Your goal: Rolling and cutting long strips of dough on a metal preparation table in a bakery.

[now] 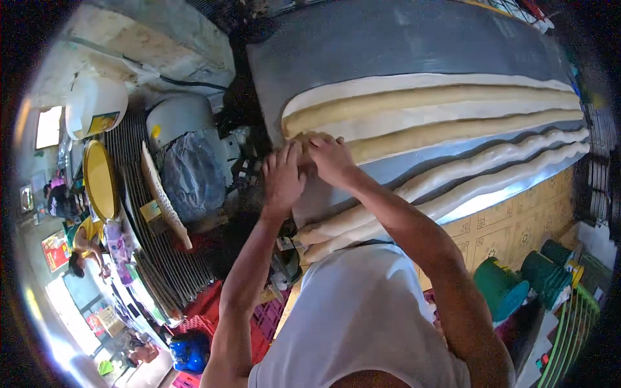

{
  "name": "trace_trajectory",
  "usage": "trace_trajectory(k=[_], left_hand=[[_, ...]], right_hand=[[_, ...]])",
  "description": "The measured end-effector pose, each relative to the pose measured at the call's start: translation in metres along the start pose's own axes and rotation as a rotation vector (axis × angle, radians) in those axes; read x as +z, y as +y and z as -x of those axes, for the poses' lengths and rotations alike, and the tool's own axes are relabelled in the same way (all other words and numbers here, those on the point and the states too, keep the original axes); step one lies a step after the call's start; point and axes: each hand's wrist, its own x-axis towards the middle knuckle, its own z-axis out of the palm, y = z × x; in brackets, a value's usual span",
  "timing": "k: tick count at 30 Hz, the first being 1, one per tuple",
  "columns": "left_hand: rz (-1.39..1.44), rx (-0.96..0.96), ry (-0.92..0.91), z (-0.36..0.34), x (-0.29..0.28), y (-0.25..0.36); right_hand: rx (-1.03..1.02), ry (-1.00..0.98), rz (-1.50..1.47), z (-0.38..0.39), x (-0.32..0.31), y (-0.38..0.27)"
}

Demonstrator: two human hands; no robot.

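Note:
Both of my hands are at the left end of a long tan dough roll [446,132], near the table's left edge. My left hand [284,178] curls its fingers over the end, with the thumb toward my right hand. My right hand [331,160] is bent around the same roll just beside it. My fingers partly hide the end of the roll. Beyond it, another tan dough roll [427,100] runs along a pale flattened dough sheet [414,118]. Nearer to me, two pale, lumpy dough ropes [479,161] lie side by side, crossing under my right forearm.
The grey table [401,45] stretches away to the right. At left are stacked dark trays [174,258], a plastic-covered container [194,171], a yellow round lid [100,181] and a white drum [97,107]. Green buckets [501,291] stand at lower right. People are at far left.

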Motion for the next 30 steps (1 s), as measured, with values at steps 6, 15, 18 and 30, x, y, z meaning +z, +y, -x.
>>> trace_trajectory(k=[6,15,18,30], left_hand=[[-0.045,0.078,-0.060,-0.010,0.001,-0.010],[-0.120,0.126,0.053,-0.015,0.023,0.011],[-0.172,0.176,-0.041,-0.021,-0.010,0.042],[-0.248,0.149,-0.174,-0.047,0.009,0.069]], right_hand=[[-0.220,0.164,0.013,0.018,0.008,0.018],[-0.021,-0.166,-0.046,0.001,-0.021,0.026],[-0.124,0.235,0.053,0.032,-0.001,0.043],[-0.112,0.266,0.048,0.026,-0.017,0.078]])
